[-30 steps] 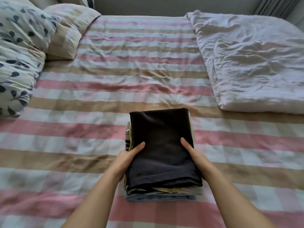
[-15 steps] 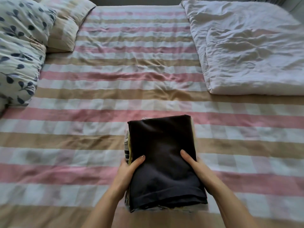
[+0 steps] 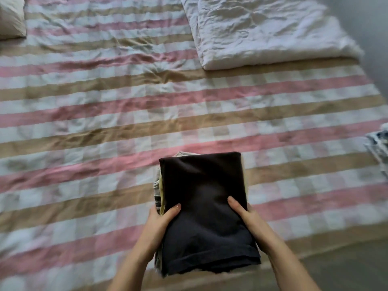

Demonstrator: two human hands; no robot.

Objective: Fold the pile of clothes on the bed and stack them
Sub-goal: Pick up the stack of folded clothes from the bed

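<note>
Stack: a stack of folded clothes (image 3: 204, 208) sits in the lower centre of the frame, over the near edge of the bed and held between both hands. The view does not show whether its underside touches the sheet.
Top layer: a black garment (image 3: 201, 177) folded into a long rectangle covers the whole top. Its far corners are square, its near end is soft and slightly rumpled, and the hem hangs towards the camera.
Lower layers: only slivers show along the left side, a pale yellow edge (image 3: 161, 186) and grey fabric (image 3: 156, 189) beneath it. More pale cloth peeks out at the far left corner.
Left hand: the left hand (image 3: 156, 225) clasps the left side of the stack. Its thumb lies flat across the black garment, and its fingers are hidden below.
Right hand: the right hand (image 3: 249, 219) clasps the right side the same way, thumb on top and fingers out of sight underneath.
Bed: a striped sheet (image 3: 105, 122) in pink, tan and white checks fills most of the frame, creased near the middle.
On the bed: a white crumpled duvet (image 3: 262, 32) lies folded at the upper right, a pillow corner (image 3: 10, 17) shows at the upper left, and a blue-and-white patterned cloth (image 3: 378, 148) is at the right edge.
Floor: a grey floor (image 3: 346, 265) shows at the lower right.
</note>
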